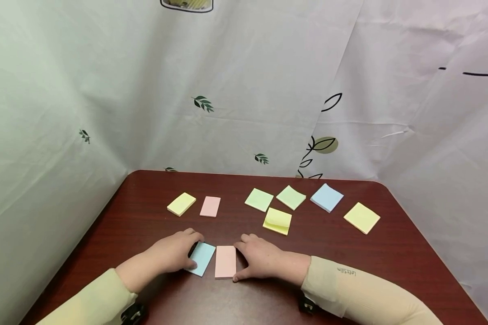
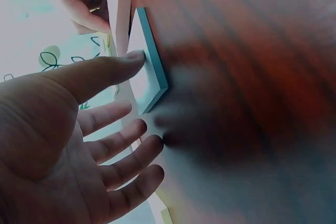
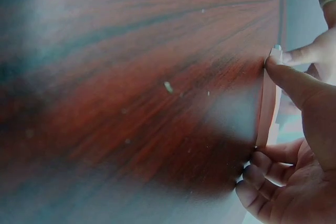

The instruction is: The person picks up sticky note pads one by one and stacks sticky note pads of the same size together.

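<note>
On the near part of the table, a blue sticky note pad [image 1: 203, 258] lies slightly turned beside a larger pink sticky note pad [image 1: 226, 262]. My left hand [image 1: 168, 253] is at the blue pad's left side. In the left wrist view its thumb rests on top of the blue pad [image 2: 139, 80], while the other fingers are spread loosely. My right hand [image 1: 262, 257] grips the pink pad from the right, thumb at the near corner and fingertips at the far one. The right wrist view shows the pink pad [image 3: 269, 100] edge-on between thumb and index finger.
Farther back lie a small yellow pad [image 1: 181, 204] and small pink pad [image 1: 210, 206] on the left. Toward the right are two green pads [image 1: 259, 200], a yellow pad with a lifted sheet [image 1: 277, 221], a blue pad [image 1: 327, 197] and another yellow pad [image 1: 362, 218]. White patterned sheeting [image 1: 236, 135] surrounds the table.
</note>
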